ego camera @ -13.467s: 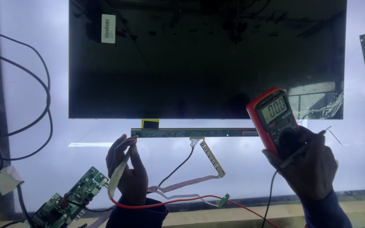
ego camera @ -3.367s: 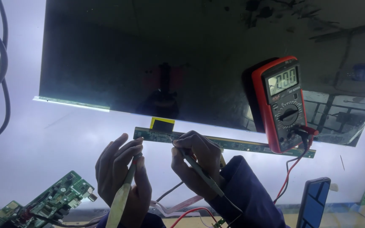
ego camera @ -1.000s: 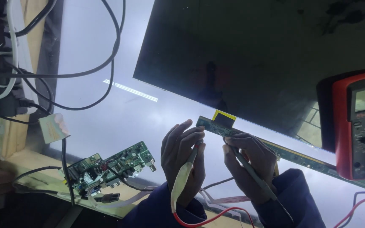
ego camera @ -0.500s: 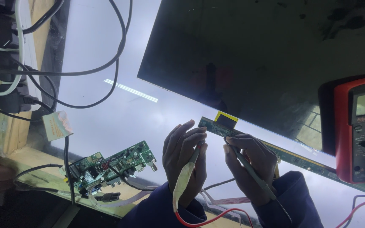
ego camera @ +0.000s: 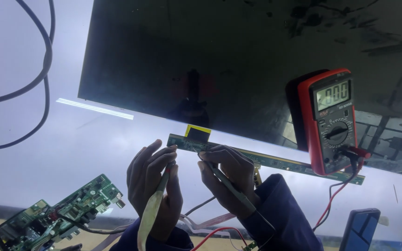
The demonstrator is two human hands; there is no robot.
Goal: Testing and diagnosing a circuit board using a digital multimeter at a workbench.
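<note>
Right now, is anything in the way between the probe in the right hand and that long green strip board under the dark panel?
Nothing visible. The right hand holds the probe with its tip already at the strip board's left end, beside the yellow tab. The left hand sits apart, left of it.

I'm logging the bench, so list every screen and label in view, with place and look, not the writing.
Large panel: top centre, flat dark glossy rectangle, unlit.
Meter: right, lying on the panel, red case, small grey-green lit display above a round dial.
Phone: bottom right, dark blue glossy slab.
Yellow tab: panel's lower edge, above the narrow green strip.
</note>
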